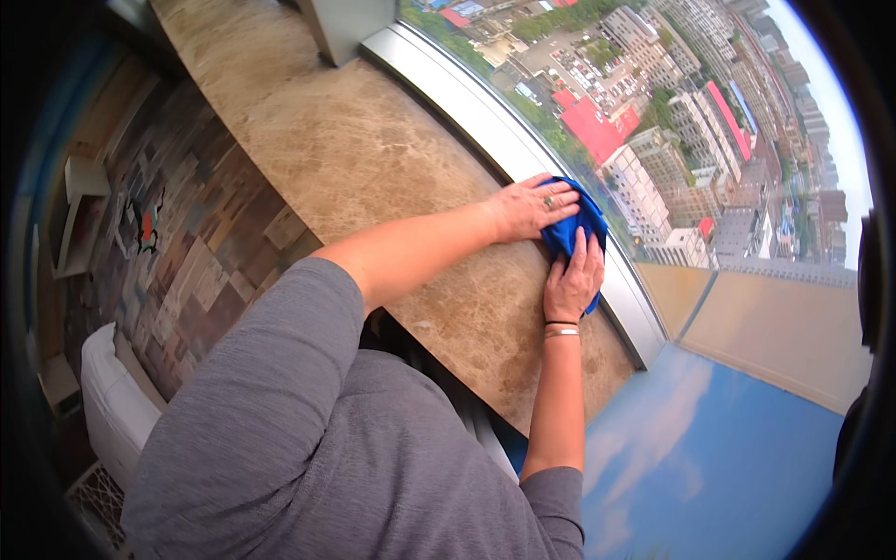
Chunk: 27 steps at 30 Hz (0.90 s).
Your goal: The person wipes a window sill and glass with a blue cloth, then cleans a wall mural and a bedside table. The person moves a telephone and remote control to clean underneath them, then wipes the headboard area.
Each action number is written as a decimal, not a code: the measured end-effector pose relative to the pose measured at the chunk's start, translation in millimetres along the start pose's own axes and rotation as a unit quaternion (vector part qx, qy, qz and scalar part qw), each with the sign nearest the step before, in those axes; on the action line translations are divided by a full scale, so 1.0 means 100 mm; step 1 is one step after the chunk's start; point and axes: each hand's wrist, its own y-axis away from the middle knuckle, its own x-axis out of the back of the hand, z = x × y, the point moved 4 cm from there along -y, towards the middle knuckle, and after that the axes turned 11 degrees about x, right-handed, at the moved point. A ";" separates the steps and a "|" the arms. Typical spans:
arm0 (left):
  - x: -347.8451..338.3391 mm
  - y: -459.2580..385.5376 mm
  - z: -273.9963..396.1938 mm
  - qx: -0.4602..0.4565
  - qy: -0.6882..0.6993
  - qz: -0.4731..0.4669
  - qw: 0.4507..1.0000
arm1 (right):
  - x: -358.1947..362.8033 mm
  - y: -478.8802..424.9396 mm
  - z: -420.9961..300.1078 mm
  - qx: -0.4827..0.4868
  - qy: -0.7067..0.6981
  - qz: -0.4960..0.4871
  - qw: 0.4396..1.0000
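Note:
A bunched blue cloth [560, 236] lies against the silver metal window frame [469, 115], where the frame meets the brown marble-patterned windowsill [378, 154]. My left hand [532, 210], wearing a ring, presses on the cloth's upper left part with its fingers spread over it. Lower down, my right hand [574, 280] has its fingers on the same cloth, part of which shows past the hand's edge. A dark band and a light bracelet circle the right wrist. Folds of cloth under both palms are hidden.
Beyond the frame, window glass [595, 140] shows a city far below. A sky-painted wall [686, 448] closes off the sill's right end. An upright post [343, 28] stands on the sill at the top. A white cushioned seat [115, 392] is at lower left, on patchwork wood-look flooring [203, 273].

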 end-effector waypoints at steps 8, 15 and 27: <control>0.52 0.50 -1.41 0.181 -0.099 -0.045 0.977 | -0.76 -1.11 -0.96 0.103 -0.007 -0.052 0.993; 0.87 0.91 -2.26 0.321 -0.153 -0.021 0.934 | -1.30 -2.01 -1.68 0.191 -0.071 -0.072 0.976; 1.02 1.47 -1.56 0.258 -0.053 -0.170 0.949 | -0.89 -1.48 -1.88 0.211 -0.212 -0.172 0.939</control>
